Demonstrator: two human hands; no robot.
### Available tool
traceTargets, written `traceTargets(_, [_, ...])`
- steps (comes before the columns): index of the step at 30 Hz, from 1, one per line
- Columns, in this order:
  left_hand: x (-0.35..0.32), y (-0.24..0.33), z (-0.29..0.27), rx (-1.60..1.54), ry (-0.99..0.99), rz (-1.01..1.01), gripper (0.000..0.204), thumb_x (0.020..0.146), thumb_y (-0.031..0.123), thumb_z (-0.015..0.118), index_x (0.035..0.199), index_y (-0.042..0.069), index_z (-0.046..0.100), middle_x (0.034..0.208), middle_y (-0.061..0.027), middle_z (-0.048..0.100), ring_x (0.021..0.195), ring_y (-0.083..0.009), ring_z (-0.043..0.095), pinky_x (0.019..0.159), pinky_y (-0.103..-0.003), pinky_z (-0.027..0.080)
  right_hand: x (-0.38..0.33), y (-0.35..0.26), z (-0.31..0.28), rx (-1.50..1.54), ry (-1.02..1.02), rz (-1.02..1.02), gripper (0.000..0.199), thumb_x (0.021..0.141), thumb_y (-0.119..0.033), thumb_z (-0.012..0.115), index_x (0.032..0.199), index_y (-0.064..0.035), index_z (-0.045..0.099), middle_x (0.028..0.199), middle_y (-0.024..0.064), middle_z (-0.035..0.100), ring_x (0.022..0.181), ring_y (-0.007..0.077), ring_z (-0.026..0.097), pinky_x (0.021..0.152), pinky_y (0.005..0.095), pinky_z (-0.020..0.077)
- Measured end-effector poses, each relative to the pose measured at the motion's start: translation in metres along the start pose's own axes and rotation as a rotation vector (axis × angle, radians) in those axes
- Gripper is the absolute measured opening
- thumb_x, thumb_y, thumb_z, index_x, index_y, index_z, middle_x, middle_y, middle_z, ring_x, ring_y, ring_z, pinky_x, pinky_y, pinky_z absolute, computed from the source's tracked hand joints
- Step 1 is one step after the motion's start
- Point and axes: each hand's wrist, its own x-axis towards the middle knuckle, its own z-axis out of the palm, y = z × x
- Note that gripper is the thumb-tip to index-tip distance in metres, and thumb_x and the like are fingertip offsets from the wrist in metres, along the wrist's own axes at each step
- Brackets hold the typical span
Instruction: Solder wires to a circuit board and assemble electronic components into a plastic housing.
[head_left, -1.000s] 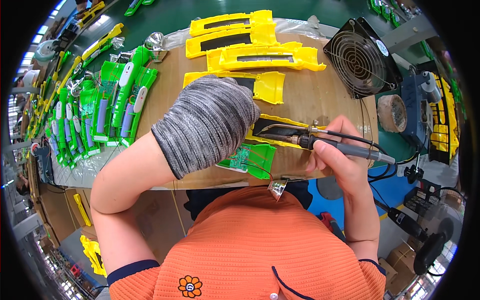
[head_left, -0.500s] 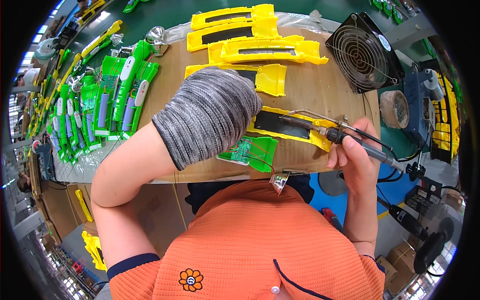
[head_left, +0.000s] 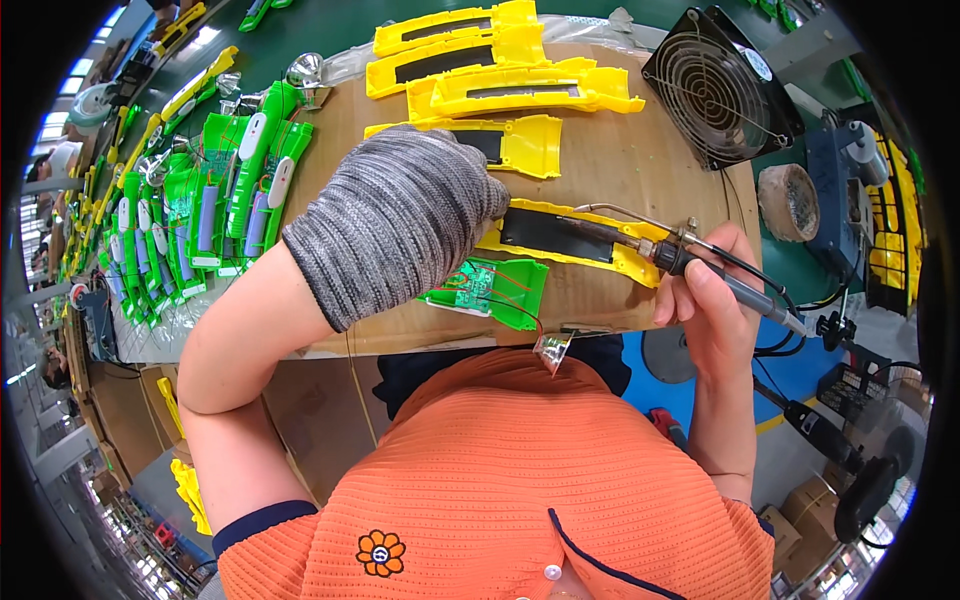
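Observation:
My right hand (head_left: 712,305) is closed round the grey handle of a soldering iron (head_left: 745,292) with a thin metal feed tube. Its tip points left, over a yellow plastic shell (head_left: 632,262) with a black strip inside. My left hand (head_left: 410,215), in a grey knitted glove, is curled at the shell's left end; its fingertips and anything in them are hidden. Just below lies a green plastic shell (head_left: 522,308) with a circuit board (head_left: 478,287) and red wires. A wire leads from it to a small shiny reflector cup (head_left: 552,350) at the table's near edge.
More yellow shells (head_left: 530,147) lie in a stack at the back. Green housings (head_left: 255,160) with boards and battery cells crowd the left. A black fan (head_left: 715,90), a round pot (head_left: 788,203) and a blue box (head_left: 838,225) stand at the right.
The view has shifted slightly, so table things sit a little higher and further left. My left glove has edged left; the soldering iron stays over the yellow shell.

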Motion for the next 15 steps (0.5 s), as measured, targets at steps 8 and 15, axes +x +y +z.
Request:
traceTargets(8, [-0.015, 0.018, -0.01, -0.099, 0.203, 0.126, 0.012, 0.078, 0.015, 0.072, 0.088, 0.01, 0.07, 0.084, -0.0072, 0.061, 0.087, -0.0289, 0.061, 0.08, -0.04, 0.049, -0.001, 0.002, 0.0, 0.038, 0.007, -0.014, 0.017, 0.092, -0.007, 0.061, 0.097, -0.002, 0.045, 0.062, 0.0076, 0.051, 0.052, 0.0191, 0.057, 0.052, 0.0307, 0.0496])
traceTargets(15, [-0.022, 0.028, 0.012, -0.262, 0.228, 0.155, 0.012, 0.077, 0.011, 0.072, 0.087, 0.009, 0.067, 0.086, -0.0075, 0.061, 0.088, -0.0302, 0.06, 0.079, -0.043, 0.048, -0.004, 0.016, 0.02, 0.273, 0.09, 0.005, 0.011, 0.096, -0.01, 0.054, 0.097, -0.0025, 0.045, 0.065, 0.0078, 0.052, 0.057, 0.021, 0.059, 0.064, 0.033, 0.0523])
